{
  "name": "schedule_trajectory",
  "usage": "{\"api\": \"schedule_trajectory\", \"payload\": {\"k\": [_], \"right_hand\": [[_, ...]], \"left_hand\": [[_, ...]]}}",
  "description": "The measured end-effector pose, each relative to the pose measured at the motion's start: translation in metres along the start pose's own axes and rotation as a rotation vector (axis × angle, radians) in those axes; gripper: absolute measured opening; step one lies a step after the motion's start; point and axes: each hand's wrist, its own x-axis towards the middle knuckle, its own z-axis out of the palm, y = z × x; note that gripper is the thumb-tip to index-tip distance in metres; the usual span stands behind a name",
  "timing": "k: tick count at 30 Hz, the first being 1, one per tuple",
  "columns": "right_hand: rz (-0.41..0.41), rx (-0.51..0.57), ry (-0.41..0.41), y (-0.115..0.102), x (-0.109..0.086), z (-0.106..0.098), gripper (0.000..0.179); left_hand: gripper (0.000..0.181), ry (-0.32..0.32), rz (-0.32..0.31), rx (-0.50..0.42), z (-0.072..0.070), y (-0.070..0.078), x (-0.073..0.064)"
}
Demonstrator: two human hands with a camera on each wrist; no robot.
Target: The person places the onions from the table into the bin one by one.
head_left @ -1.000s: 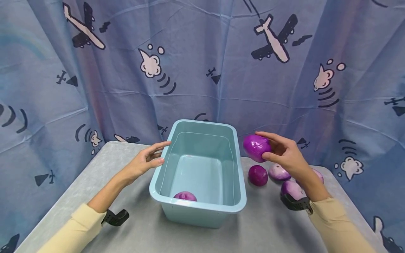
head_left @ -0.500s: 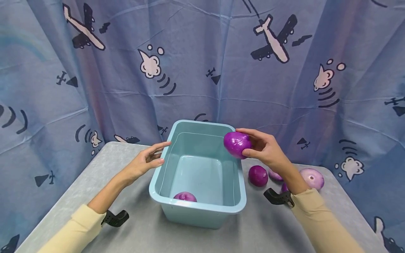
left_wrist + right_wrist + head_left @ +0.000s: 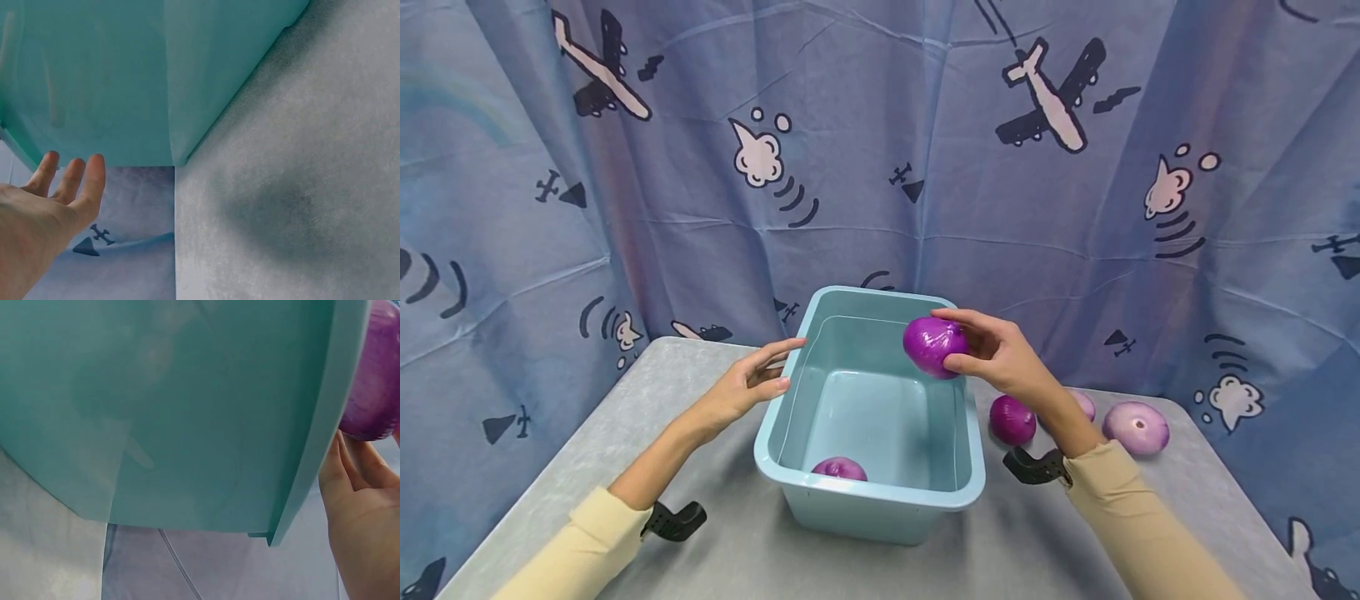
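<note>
My right hand (image 3: 1000,354) grips a shiny red onion (image 3: 931,346) above the right side of a light blue plastic tub (image 3: 880,496). In the right wrist view the onion (image 3: 375,381) shows partly past the tub's rim, by the fingers. My left hand (image 3: 737,392) is at the tub's left rim, its fingers extended and holding nothing; whether the fingertips touch the rim is unclear. In the left wrist view that hand (image 3: 53,203) is beside the tub wall. Another red onion (image 3: 840,468) lies inside the tub at the near end, partly hidden by the rim.
Right of the tub, a dark red onion (image 3: 1012,419) and a paler one (image 3: 1137,428) lie on the grey table (image 3: 700,533). A further onion (image 3: 1082,403) is partly hidden behind my right forearm. A blue curtain (image 3: 880,167) hangs behind the table.
My right hand has carried the red onion leftward, from beyond the tub's right side to over its opening. The left hand and the tub stay put.
</note>
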Motion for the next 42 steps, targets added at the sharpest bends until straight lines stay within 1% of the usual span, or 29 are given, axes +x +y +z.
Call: {"api": "schedule_trajectory", "payload": {"k": [5,11,18,23,27,31,38,42], "right_hand": [[-0.010,0.054,-0.009,0.000,-0.002,0.001,0.054],[0.004,0.036,0.014,0.000,-0.011,-0.006,0.045],[0.044,0.008,0.075,0.006,-0.030,-0.021,0.036],[0.062,-0.021,0.097,0.013,-0.043,-0.030,0.032],[0.073,-0.035,0.114,0.018,-0.054,-0.037,0.031],[0.102,-0.048,0.123,0.022,-0.065,-0.043,0.030],[0.158,-0.069,0.154,0.027,-0.085,-0.054,0.030],[0.162,-0.104,0.165,0.027,-0.096,-0.061,0.030]], "left_hand": [[0.059,0.004,-0.010,0.007,0.001,0.000,0.000],[0.058,0.002,-0.001,0.013,0.001,-0.001,0.000],[0.058,-0.001,0.009,0.011,0.001,0.000,-0.001],[0.057,0.002,0.010,0.019,0.001,-0.001,-0.001],[0.057,0.003,0.010,0.025,0.000,-0.002,-0.001],[0.057,0.002,0.013,0.027,0.000,-0.003,-0.002],[0.058,0.002,0.007,0.032,0.000,0.001,-0.001],[0.059,0.001,0.006,0.029,0.000,0.001,-0.001]]}}
